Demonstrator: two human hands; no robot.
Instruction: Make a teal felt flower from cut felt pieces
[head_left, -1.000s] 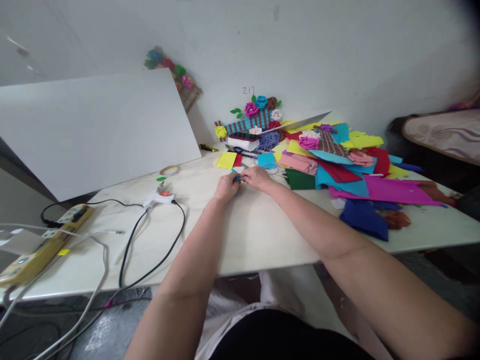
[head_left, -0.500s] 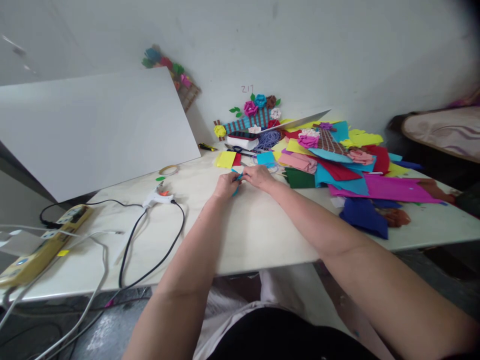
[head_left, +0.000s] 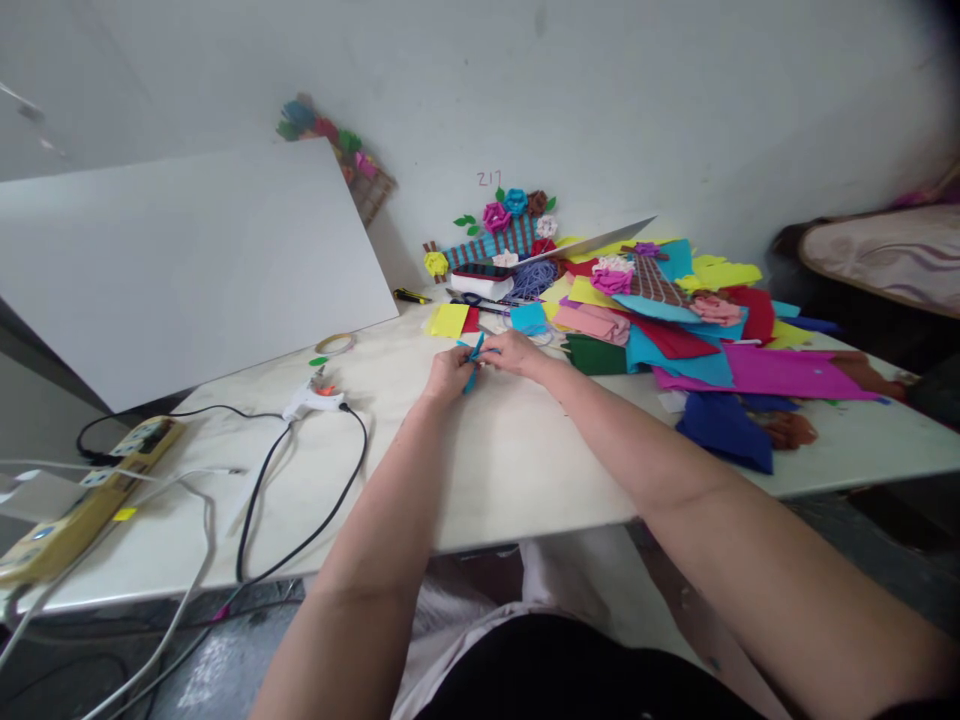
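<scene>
A narrow blue paper strip is between my two hands, above the middle of the white table. My left hand is closed on it, with one end sticking out below the fingers. From the right, my right hand pinches the same strip near its upper part. Fingers cover much of the strip, so its exact folds are hidden. Just beyond the hands lie yellow paper squares and a blue paper square.
On the left lie a white glue gun with a black cord, a tape roll and a yellow power strip. A white board leans behind them. Coloured paper is heaped at right. Scissors and a cutter lie farther back.
The fingers have shifted slightly on the blue paper strip, and more of it shows between my hands. The whole view has moved a little.
</scene>
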